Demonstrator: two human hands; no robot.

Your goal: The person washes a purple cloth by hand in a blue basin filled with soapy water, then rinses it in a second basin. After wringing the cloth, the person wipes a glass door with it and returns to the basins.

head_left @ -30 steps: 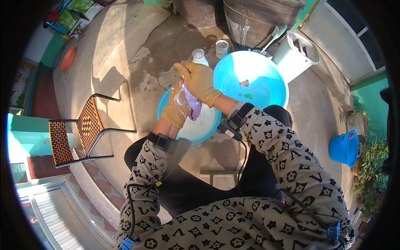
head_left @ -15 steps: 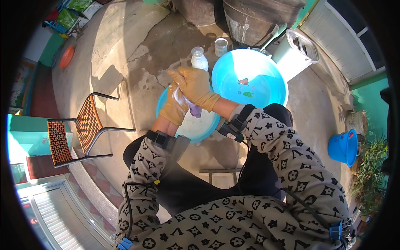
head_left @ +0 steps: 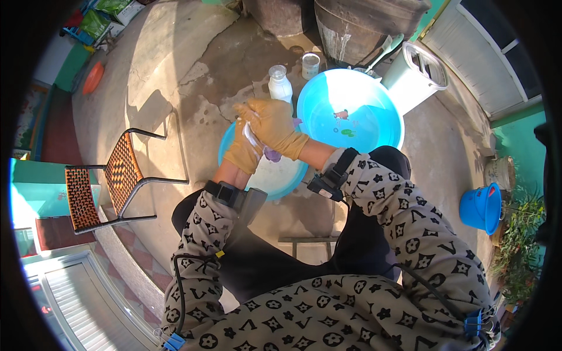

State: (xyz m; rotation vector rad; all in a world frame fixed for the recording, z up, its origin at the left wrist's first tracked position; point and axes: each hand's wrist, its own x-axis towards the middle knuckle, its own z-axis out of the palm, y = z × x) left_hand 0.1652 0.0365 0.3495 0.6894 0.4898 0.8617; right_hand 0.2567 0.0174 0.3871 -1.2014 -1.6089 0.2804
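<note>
My left hand (head_left: 243, 152) and my right hand (head_left: 275, 126), both in tan gloves, are pressed together over a light-blue basin (head_left: 297, 180) of cloudy whitish water. Closed between them is a purple cloth (head_left: 271, 155); small parts of it stick out below the palms and beside the right hand. White suds streak the left glove. The fingers hide most of the cloth. Just beyond the hands stands a white bottle (head_left: 281, 88), with a small white tub (head_left: 310, 67) behind it. A larger blue basin (head_left: 377, 126) with printed pictures inside lies to the right.
A white bin (head_left: 413, 82) and a light-green brush-like tool (head_left: 383, 50) are at the far right, near large dark vats (head_left: 363, 29). A woven chair (head_left: 126, 175) stands left, a blue bucket (head_left: 481, 207) right. A low wooden stool (head_left: 307, 239) shows between my legs.
The clasped hands have shifted slightly, and a bit of purple cloth now shows beside the right hand. Less of the cloth hangs below the palms.
</note>
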